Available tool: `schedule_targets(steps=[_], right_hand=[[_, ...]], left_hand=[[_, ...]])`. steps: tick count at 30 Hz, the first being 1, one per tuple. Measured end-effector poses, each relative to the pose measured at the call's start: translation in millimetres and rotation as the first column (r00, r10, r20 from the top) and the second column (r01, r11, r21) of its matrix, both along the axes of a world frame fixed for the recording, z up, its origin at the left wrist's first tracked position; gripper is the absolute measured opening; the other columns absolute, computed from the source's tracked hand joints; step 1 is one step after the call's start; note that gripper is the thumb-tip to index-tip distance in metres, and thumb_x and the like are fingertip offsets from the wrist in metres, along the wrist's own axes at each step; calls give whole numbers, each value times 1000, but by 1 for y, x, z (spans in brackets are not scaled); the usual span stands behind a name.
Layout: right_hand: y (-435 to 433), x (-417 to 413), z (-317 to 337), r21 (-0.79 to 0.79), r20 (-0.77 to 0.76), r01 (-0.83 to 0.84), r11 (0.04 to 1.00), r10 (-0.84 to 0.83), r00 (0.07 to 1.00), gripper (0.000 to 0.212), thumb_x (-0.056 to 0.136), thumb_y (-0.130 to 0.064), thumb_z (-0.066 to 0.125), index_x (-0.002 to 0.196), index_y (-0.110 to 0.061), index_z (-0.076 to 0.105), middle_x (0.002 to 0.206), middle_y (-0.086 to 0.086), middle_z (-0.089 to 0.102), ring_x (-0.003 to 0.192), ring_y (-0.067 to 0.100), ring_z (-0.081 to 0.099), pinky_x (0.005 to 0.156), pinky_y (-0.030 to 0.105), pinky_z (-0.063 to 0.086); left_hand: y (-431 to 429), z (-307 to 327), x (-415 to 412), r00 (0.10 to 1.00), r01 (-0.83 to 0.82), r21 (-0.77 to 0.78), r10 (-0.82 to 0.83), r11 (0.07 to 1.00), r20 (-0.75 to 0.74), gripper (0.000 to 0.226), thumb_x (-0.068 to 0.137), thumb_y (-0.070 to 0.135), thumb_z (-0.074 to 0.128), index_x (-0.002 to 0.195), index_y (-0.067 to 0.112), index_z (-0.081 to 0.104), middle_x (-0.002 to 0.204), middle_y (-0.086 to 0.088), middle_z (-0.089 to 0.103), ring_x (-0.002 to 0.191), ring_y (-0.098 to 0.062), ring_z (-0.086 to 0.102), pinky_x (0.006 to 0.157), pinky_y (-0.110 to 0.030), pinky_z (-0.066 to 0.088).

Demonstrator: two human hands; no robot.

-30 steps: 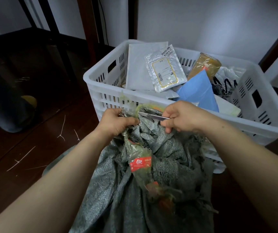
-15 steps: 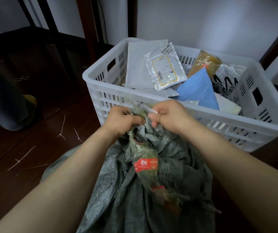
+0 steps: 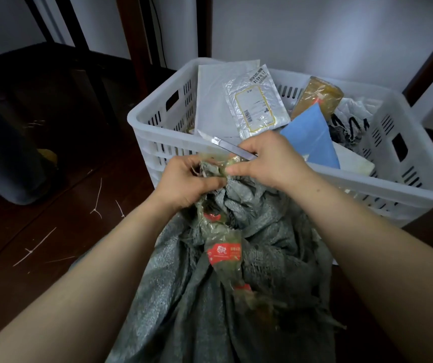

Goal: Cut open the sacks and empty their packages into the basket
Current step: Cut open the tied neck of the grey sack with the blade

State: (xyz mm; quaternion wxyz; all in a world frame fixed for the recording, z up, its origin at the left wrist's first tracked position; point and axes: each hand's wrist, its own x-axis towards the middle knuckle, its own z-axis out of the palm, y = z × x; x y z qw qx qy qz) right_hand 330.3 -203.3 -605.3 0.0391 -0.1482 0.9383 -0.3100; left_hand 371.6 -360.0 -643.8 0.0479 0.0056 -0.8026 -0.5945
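Lower centre, against the white slatted basket (image 3: 419, 186): grey woven sack (image 3: 184, 297), neck bunched and bound in clear tape (image 3: 224, 254) with red labels. Left hand (image 3: 186, 184) clenched on that neck; right hand (image 3: 270, 163) beside it, grasping a utility knife (image 3: 225, 146) with its blade aimed upper left over the rim. Inside the basket: silver mailer (image 3: 256, 100), blue package (image 3: 312, 137).

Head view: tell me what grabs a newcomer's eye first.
Both hands meet at the centre over the bunched neck of the grey sack: the left hand grips it, and the right hand holds a knife whose blade points up-left. Behind them, the white basket holds a blue package, the brightest thing there, among paler ones. A red label on tape hangs down the sack's front.
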Motion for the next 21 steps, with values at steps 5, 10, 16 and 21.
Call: schedule_targets(steps=[5,10,16,21], right_hand=[[4,-2,9,-263,52,134,955,-125,991,24,73,-23,80,81,-3,69,70,9,63,67,15,52,63,26,38],[10,-2,18,-407,160,232,883,-181,970,15,74,-14,79,81,-9,68,45,-9,48,27,-1,34,33,9,27],[9,1,14,-433,274,264,862,-153,949,14,74,-8,78,75,-16,66,52,-1,45,34,6,29,35,15,22],[8,2,18,-452,349,258,854,-97,932,19,77,0,73,95,-4,67,45,-3,49,29,1,28,34,12,20]], left_hand=[[-11,13,0,992,-9,-48,2,999,-127,41,80,-13,62,116,6,63,104,-1,66,80,8,62,90,-17,49],[-20,28,-1,998,38,0,-38,999,-58,48,82,-14,59,123,12,62,111,-2,68,95,-11,64,89,-27,53],[-38,46,5,890,364,-8,-346,931,297,71,68,10,73,133,29,52,112,3,66,107,-15,63,87,-32,53],[-13,37,2,973,178,-238,-135,955,185,28,79,21,75,106,21,67,106,4,69,102,-14,63,96,-33,48]])
